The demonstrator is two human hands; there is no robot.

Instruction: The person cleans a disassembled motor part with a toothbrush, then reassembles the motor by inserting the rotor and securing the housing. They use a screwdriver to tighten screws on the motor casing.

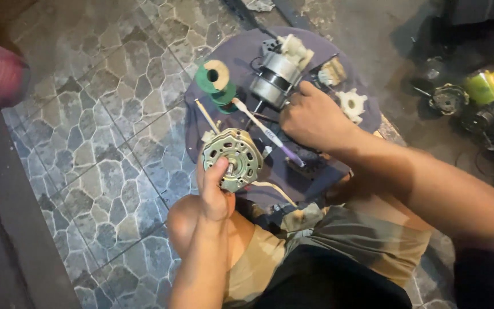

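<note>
My left hand grips a round metal motor with a slotted end cover, held up in front of my knee. My right hand rests knuckles-up on a dark round stool top, fingers curled down among small parts; what it grasps is hidden. Just beyond it lies a second silver motor with a white plastic end. A toothbrush with a purple handle lies between my two hands. A green spool stands at the stool's left side.
A white gear-shaped plastic part lies right of my right hand. More motor parts and a yellow-green object sit on the ground at the far right. Patterned stone tiles cover the floor on the left.
</note>
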